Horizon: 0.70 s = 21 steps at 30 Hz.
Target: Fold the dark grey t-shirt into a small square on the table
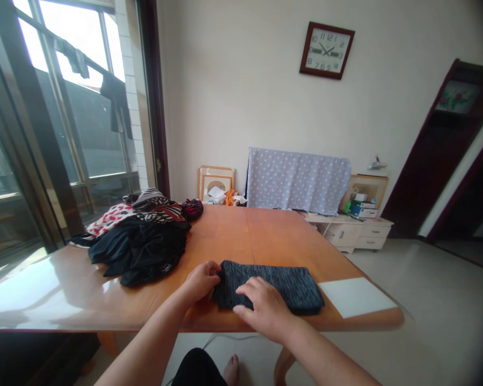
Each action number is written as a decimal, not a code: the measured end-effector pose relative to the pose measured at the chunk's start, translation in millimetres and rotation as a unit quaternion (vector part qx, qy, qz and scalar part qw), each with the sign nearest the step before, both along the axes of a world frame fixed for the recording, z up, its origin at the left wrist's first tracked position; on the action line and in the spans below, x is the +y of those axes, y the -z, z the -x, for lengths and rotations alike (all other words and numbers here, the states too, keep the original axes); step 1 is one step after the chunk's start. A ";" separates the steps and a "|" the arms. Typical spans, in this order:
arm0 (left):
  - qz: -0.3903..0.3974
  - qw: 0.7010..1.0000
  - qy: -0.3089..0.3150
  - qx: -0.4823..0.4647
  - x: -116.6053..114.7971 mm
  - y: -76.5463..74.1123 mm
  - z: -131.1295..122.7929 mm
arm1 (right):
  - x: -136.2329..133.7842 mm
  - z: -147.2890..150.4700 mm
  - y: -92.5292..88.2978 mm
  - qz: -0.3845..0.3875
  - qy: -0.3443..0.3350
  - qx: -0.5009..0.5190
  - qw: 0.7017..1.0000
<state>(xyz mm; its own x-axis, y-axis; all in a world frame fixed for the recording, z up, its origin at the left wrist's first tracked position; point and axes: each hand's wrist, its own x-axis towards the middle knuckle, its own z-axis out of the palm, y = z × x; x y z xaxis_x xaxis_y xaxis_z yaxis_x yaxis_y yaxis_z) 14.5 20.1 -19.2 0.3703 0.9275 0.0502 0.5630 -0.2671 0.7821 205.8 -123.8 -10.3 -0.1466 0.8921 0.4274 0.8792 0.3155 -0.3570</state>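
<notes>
- Right hand [265, 311] flat, fingers spread, pressing my folded dark grey garment [269, 286].
- Left hand [201, 280] pinching its left edge.
- Clothes pile [140, 236] further left on the counter [233, 236].

A dark grey folded garment [284, 283] is laid flat near the front edge of a glossy wooden table [241, 230]. On the left side a heap of black clothes [140, 249] is piled, with patterned pieces [147, 206] stacked behind it. A white sheet [356, 296] is placed at the front right corner, just beside the garment.
</notes>
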 end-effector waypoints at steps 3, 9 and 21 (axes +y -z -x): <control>-0.002 1.000 0.012 0.005 0.0 1.6 3.0 | 2.9 16.9 6.6 0.010 0.015 -0.015 1.000; -0.020 0.999 0.022 0.015 1.5 3.7 2.3 | 15.3 18.6 6.7 -0.010 0.028 0.087 0.996; 0.001 0.999 0.028 -0.029 7.8 8.4 4.7 | 17.9 25.7 16.8 0.038 0.010 0.284 0.958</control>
<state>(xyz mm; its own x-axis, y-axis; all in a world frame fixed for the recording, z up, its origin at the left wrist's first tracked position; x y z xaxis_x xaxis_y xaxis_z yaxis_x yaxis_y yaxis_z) 9.8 27.9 -27.6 0.4190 0.9052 0.0716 0.5008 -0.2962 0.8133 180.0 -105.9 -27.1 0.1088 0.9241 0.3664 0.5414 0.2540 -0.8014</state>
